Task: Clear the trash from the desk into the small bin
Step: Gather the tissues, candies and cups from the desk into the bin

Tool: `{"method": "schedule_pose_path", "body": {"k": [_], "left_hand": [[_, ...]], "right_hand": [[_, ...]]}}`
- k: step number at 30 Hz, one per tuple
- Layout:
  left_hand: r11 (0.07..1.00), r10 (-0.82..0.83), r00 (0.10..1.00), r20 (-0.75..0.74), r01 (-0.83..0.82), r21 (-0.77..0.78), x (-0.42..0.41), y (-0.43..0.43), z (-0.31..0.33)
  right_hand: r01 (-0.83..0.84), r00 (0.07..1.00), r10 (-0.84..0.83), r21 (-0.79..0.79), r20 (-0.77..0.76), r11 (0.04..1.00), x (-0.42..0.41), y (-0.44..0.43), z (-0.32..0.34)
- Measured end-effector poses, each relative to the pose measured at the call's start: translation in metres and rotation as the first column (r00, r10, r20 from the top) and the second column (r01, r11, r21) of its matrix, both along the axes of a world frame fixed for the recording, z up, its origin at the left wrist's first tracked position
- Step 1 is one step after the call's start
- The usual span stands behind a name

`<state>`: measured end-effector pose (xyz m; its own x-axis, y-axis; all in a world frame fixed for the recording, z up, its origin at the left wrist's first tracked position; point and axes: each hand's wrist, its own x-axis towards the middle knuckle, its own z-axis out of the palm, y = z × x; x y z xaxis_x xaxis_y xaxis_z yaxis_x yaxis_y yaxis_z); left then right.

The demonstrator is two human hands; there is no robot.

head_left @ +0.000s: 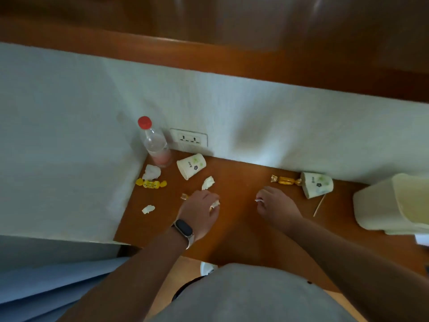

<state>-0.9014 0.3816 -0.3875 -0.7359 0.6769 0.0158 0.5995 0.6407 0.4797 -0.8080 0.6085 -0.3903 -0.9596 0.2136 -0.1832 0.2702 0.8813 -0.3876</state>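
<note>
Nearest the camera, a grey shirt (250,296) fills the lower edge, with both forearms reaching forward over the brown table (234,231). The left hand (200,211), a watch (183,230) on its wrist, is curled closed around a small white paper scrap (216,204) that shows between the fingers. The right hand (276,205) is likewise closed, pinching a tiny white scrap (258,200) at its fingertips. Left of the left hand lie a crumpled tissue piece (148,209) and a small amber wrapper (184,196); just beyond the hand lies another tissue wad (207,182). A thin wooden stick (319,205) lies to the right of the right hand. At the far right of the table sits the small bin (392,203), cream-coloured, well apart from both hands. Farther back, a yellow candy (151,183) and a larger tissue ball (152,171) lie near the left corner. A tipped paper cup (191,166) lies on its side near the wall, and a second paper cup (316,184) lies beside a gold candy (285,180). A red-capped bottle (155,145) stands in the corner, next to a wall socket (189,138).
</note>
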Motion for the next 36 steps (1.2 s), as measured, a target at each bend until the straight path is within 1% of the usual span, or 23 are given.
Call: {"method": "schedule_pose_path", "body": {"k": [2,7,10,12,19,23,26,29,33,36], "left_hand": [[0.998,-0.038,0.999,-0.011,0.039,0.039,0.009,0.025,0.01],[0.985,-0.141,0.986,-0.084,0.148,0.084,0.033,0.096,0.034],[0.97,-0.209,0.971,-0.112,0.221,0.101,0.05,0.14,0.048],[0.959,-0.255,0.96,-0.115,0.266,0.1,0.063,0.17,0.055],[0.925,-0.359,0.927,-0.11,0.369,0.091,0.114,0.263,0.079],[0.9,-0.406,0.91,-0.087,0.414,0.136,0.139,0.305,0.087],[0.888,-0.437,0.895,-0.085,0.444,0.116,0.155,0.332,0.091],[0.885,-0.457,0.885,-0.087,0.463,0.057,0.166,0.358,0.089],[0.896,-0.441,0.895,-0.063,0.443,0.024,0.179,0.386,0.085],[0.887,-0.461,0.885,-0.068,0.461,-0.017,0.185,0.397,0.077]], "right_hand": [[0.04,0.998,-0.041,-0.009,-0.039,0.999,0.013,0.015,0.013],[0.172,0.977,-0.177,-0.044,-0.117,0.984,0.052,0.055,0.048],[0.232,0.958,-0.235,-0.037,-0.166,0.972,0.079,0.083,0.063],[0.27,0.942,-0.27,-0.03,-0.2,0.962,0.097,0.103,0.07],[0.406,0.867,-0.411,-0.078,-0.283,0.91,0.158,0.166,0.091],[0.443,0.838,-0.454,-0.107,-0.304,0.89,0.188,0.201,0.091],[0.498,0.814,-0.506,-0.105,-0.287,0.861,0.204,0.225,0.092],[0.507,0.813,-0.514,-0.102,-0.272,0.856,0.218,0.249,0.091],[0.493,0.824,-0.5,-0.098,-0.266,0.865,0.224,0.277,0.083],[0.452,0.853,-0.458,-0.084,-0.25,0.888,0.225,0.29,0.077]]}}
